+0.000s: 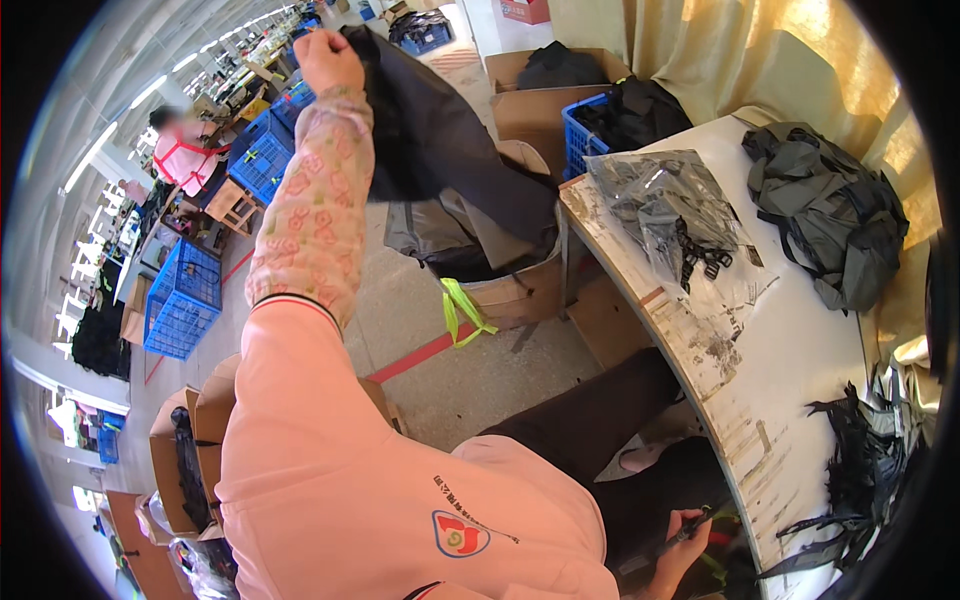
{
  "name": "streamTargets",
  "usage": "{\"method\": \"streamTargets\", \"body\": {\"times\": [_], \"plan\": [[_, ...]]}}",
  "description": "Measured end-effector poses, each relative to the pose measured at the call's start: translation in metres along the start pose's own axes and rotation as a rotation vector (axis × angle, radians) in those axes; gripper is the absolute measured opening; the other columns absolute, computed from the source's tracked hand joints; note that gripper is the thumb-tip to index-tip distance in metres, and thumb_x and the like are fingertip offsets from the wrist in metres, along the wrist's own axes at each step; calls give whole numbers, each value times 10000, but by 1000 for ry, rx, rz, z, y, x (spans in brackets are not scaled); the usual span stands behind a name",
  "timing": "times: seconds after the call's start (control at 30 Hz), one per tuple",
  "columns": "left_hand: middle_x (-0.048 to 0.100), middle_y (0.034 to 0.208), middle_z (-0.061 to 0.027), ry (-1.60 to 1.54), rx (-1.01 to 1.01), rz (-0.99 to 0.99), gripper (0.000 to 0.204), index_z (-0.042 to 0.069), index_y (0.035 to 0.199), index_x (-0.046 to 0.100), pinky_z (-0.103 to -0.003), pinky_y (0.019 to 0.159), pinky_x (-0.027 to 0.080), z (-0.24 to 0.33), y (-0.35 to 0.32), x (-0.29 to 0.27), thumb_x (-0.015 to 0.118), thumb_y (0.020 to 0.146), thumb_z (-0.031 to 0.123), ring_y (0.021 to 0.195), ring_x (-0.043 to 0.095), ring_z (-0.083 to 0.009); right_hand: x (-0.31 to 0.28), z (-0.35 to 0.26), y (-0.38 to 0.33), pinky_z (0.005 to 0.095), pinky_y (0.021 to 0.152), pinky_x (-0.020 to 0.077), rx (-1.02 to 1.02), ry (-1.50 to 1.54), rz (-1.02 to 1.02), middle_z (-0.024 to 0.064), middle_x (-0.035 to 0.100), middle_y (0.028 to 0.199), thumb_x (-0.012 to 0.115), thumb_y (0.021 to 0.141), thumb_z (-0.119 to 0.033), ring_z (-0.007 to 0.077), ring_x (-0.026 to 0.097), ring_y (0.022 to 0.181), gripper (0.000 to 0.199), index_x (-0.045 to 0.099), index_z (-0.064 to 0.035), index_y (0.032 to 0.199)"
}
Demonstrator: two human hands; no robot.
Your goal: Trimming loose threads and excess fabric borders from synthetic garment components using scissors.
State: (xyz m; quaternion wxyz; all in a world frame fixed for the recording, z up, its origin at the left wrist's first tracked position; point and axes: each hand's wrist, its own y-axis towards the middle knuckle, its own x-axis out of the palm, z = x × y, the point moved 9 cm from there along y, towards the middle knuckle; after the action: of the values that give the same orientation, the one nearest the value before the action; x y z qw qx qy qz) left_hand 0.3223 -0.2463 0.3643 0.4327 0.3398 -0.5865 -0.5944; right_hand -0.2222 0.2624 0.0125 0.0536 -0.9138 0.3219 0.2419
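Observation:
My left hand (330, 62), raised at the upper left, is closed on the edge of a dark fabric piece (430, 120). The piece hangs from the fist and slopes down to the right, onto an open round-sided carton (515, 295) with more dark fabric in it. A yellow-green strip (460, 312) dangles over the carton's side. Low at the right, beside the table edge, my right hand (682, 552) is closed around a slim dark tool (690, 525); its kind is too small to tell.
The worn white table (790, 385) on the right bears a clear bag of dark straps (675, 215), a crumpled grey-black fabric heap (825, 215) and black strips (865, 455). Blue crates (185, 300) and cartons stand around. A person in pink (185, 160) is at the far left.

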Motion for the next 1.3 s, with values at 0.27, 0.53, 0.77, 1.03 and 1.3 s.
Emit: {"method": "streamTargets", "body": {"times": [0.27, 0.53, 0.77, 1.03, 1.3], "plan": [[526, 823, -133, -238, -106, -743, 125, 90, 723, 549, -417, 762, 454, 12, -233, 34, 556, 698, -32, 848, 536, -344, 19, -8, 14, 246, 692, 432, 23, 15, -50, 36, 547, 756, 673, 795, 32, 108, 505, 704, 176, 511, -7, 852], [589, 842, -104, -310, -468, -834, 162, 38, 764, 611, -318, 697, 485, 23, -346, -29, 554, 668, -79, 787, 603, -273, 31, 0, 17, 250, 682, 441, 126, 6, -151, 34, 560, 727, 677, 786, 35, 107, 519, 692, 183, 510, -15, 841], [618, 865, -87, -361, -546, -848, 186, 41, 797, 648, -297, 717, 496, 14, -358, -43, 571, 679, -81, 804, 628, -243, 50, 0, 20, 249, 653, 443, 146, 16, -202, 42, 571, 718, 691, 779, 33, 108, 520, 667, 200, 510, -11, 851], [641, 875, -87, -307, -657, -843, 202, 52, 883, 688, -297, 718, 504, -6, -373, -45, 590, 730, -37, 766, 633, -219, 53, -2, 18, 244, 648, 445, 167, -5, -217, 41, 577, 719, 700, 782, 22, 97, 518, 673, 206, 512, -8, 861], [663, 861, -86, -229, -779, -866, 242, 76, 959, 707, -292, 705, 496, -24, -381, -41, 613, 743, 24, 735, 620, -193, 55, 14, 9, 219, 650, 407, 248, 28, -253, 15, 541, 742, 697, 800, -13, 82, 483, 688, 204, 511, -25, 881]]}}
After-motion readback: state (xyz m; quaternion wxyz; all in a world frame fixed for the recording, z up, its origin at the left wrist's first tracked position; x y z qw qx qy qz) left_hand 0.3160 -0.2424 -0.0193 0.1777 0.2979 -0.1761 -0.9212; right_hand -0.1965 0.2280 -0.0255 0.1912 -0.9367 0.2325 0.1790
